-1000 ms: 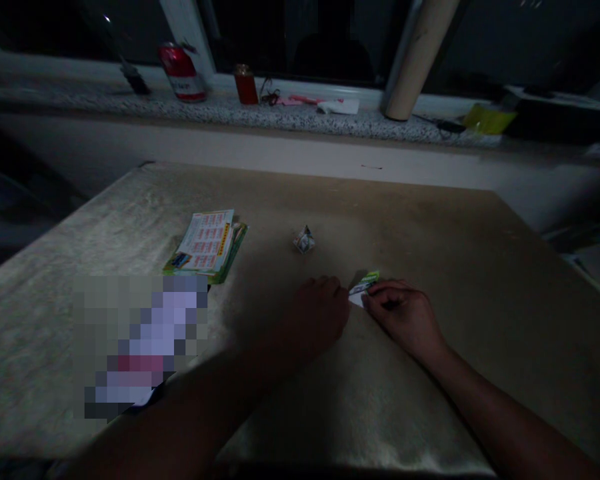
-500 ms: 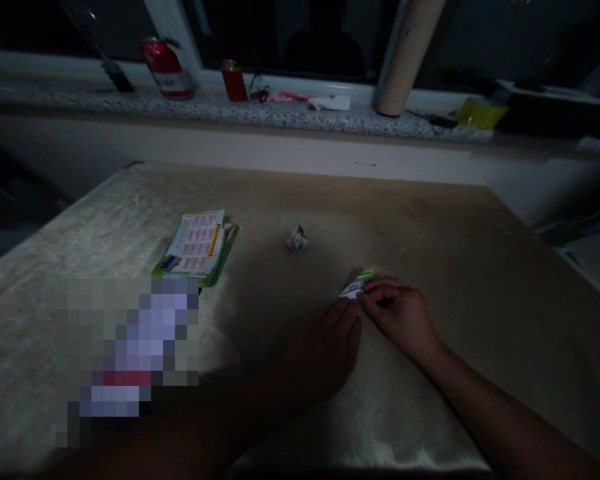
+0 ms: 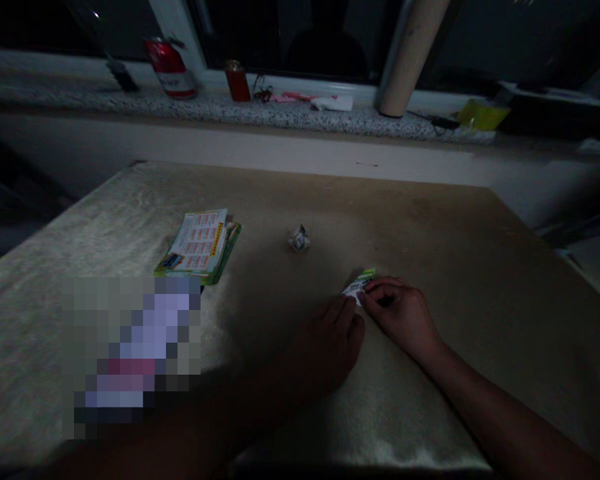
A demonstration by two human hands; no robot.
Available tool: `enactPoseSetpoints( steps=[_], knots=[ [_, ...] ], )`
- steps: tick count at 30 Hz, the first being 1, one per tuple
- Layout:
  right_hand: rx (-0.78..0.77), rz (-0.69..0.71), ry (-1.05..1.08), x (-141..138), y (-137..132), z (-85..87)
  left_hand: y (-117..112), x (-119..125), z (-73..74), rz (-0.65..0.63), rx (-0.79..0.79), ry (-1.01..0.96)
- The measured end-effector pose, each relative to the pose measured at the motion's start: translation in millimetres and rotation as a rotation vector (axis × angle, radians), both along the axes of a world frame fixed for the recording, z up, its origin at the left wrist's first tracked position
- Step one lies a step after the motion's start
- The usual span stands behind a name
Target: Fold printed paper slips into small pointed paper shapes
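Observation:
A small folded piece of printed paper [image 3: 355, 287], white with a green edge, lies on the table between my two hands. My right hand [image 3: 400, 310] pinches its right side between thumb and fingers. With its fingertips at the paper's near left edge, my left hand [image 3: 333, 343] lies low over the tabletop, palm down and in shadow; its fingers are stretched out close together. Beyond them stands a small folded paper shape [image 3: 299, 239] with pointed corners. Farther left is a stack of printed calendar sheets [image 3: 197, 243] with green borders.
A blurred-out, pale purple long item [image 3: 153, 340] lies on the table [image 3: 410, 220] at the left. Along the granite windowsill [image 3: 200, 110] stand a red-and-white can [image 3: 173, 70], a red lighter-like container [image 3: 237, 81], a cardboard tube [image 3: 414, 60] and a yellow item [image 3: 483, 115].
My left fingertips have drawn back slightly, so a bit more of the paper's white part shows. My right hand keeps its pinch. The whole view has shifted a little.

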State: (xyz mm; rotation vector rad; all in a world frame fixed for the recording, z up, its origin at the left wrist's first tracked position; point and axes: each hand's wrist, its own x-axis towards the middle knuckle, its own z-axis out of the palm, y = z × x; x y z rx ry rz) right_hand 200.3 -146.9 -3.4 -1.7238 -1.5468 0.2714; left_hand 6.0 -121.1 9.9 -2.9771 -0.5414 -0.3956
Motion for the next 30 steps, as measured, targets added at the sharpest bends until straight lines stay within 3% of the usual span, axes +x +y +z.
enactPoseSetpoints(
  steps=[30],
  knots=[
    [-0.03, 0.012, -0.001, -0.2, 0.9, 3.4, 0.3, 1.5, -6.3, 0.0, 0.03, -0.03]
  ],
)
